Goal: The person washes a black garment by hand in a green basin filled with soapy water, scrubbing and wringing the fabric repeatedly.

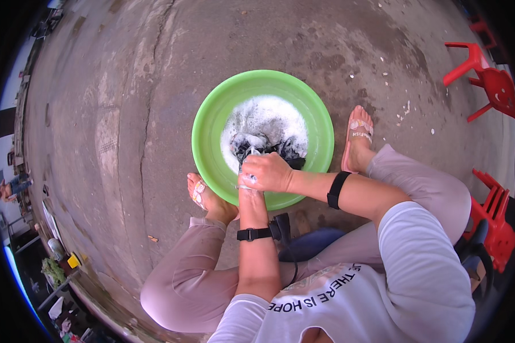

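A light-green plastic basin (206, 109) stands on the ground between my feet, with white suds (279, 109) over its water. Dark wet cloth (294, 148) lies bunched in the near half of the suds. My right hand (268, 171) is closed on part of the cloth, its knuckles upward, right over my left hand. Only a foamy patch of my left hand (249, 176) shows beneath it; its fingers are hidden. A thin bracelet (243, 187) circles the left wrist. Both hands are above the basin's near side.
My sandalled feet (204, 193) flank the basin. Red plastic chairs (500, 92) stand at the right on the cracked concrete floor (111, 128). A blue object (313, 243) is partly visible under my legs. At the far left are another person (15, 186) and a potted plant (53, 271).
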A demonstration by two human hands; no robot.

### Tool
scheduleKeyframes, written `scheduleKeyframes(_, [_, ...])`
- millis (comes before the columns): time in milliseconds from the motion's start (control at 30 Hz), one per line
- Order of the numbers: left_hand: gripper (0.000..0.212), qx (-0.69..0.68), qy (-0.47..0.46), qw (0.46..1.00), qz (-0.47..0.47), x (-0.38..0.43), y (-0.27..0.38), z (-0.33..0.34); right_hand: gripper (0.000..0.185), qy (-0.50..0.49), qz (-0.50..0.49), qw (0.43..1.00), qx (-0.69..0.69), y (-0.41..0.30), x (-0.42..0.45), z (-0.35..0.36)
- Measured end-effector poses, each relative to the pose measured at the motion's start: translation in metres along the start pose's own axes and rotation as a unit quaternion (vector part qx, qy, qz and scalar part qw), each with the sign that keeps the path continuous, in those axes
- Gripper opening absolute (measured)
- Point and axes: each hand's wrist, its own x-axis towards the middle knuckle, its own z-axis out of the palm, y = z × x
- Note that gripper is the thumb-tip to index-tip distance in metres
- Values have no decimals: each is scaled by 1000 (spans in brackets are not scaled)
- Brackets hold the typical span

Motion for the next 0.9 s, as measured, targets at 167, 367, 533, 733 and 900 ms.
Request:
scheduleKeyframes(167, [19, -105, 29, 984, -139, 34, -24, 2, 20, 20, 266, 958, -100, 36, 16, -8])
scheduleKeyframes(367, [24, -105, -40, 992, -51, 27, -35, -15, 25, 69, 209, 975, -32, 27, 6, 4])
scheduleKeyframes(533, [22, 12, 61, 989, -133, 21, -12, 15, 35, -24, 394, 909, 134, 86, -14, 7])
scheduleKeyframes(733, [32, 252, -83, 959, -96, 10, 18, 22, 71, -43, 588, 642, 491, 101, -13, -17])
scheduleKeyframes(900, [43, 363, -165, 909, -122, 11, 21, 21, 39, -41, 514, 533, 671, 127, -7, -20])
